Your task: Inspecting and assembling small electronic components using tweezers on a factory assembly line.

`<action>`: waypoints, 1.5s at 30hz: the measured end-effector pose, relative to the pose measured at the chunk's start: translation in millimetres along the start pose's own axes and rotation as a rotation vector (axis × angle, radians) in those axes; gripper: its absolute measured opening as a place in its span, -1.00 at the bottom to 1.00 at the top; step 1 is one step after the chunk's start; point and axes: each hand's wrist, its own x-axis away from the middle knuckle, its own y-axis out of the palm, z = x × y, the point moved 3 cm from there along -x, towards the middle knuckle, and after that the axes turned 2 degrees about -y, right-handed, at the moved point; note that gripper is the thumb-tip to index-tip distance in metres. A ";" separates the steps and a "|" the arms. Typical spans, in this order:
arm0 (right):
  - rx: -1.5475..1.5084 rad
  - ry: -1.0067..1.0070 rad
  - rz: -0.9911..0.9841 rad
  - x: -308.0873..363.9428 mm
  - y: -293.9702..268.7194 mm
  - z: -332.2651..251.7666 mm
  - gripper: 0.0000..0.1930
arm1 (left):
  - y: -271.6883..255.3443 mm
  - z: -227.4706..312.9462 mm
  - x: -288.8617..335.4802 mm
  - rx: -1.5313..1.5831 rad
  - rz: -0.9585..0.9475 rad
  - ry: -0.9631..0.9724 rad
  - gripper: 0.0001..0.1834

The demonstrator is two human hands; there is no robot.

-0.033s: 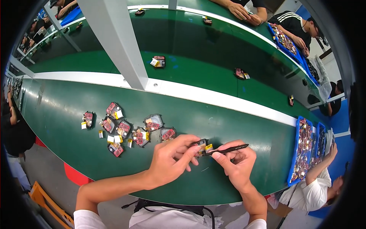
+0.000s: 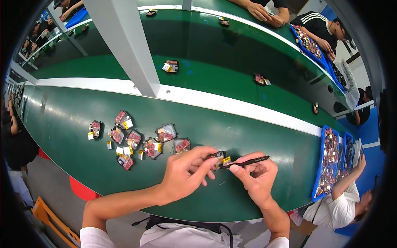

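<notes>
Head view shows a big green table (image 2: 281, 144), with a long blue tray (image 2: 318, 173) of little parts at its right end. Well to the left of the blue tray lies a loose bunch of small dark cases (image 2: 153, 147) with red boards; no hand holds these. I can't tell which are done. One more looks partway, since it is in the hands with a tool at it.

The left hand (image 2: 188, 171), farther from the blue tray, is on a bent arm, and its thumb and fingers pinch the held case (image 2: 218, 155), left of the blue tray. The right hand (image 2: 260, 177), nearer the blue tray, pinches a thin black tool (image 2: 252, 161) like a pen. Its tip points away from the blue tray, by a tiny yellow piece (image 2: 226, 160); I can't tell if they touch.
</notes>
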 end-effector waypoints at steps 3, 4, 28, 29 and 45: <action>0.017 -0.059 -0.020 0.2 0.4 1.2 -0.84 | -2.0 -2.7 -0.2 -0.041 -0.016 -0.002 -0.74; -0.005 -0.073 -0.010 1.1 1.3 1.0 -0.85 | -2.5 -3.5 -0.8 -0.019 -0.054 -0.027 -0.72; 0.130 -0.434 -0.081 5.9 2.6 -1.5 -0.85 | -0.6 -2.1 -0.5 0.171 -0.154 -0.053 -0.66; 0.123 -0.413 -0.080 6.0 2.8 -1.0 -0.85 | -1.0 -2.2 -0.1 0.151 -0.160 -0.044 -0.66; 0.131 -0.477 -0.012 0.5 -4.3 -7.6 -0.84 | -1.5 -1.8 -2.3 0.221 -0.151 -0.116 -0.70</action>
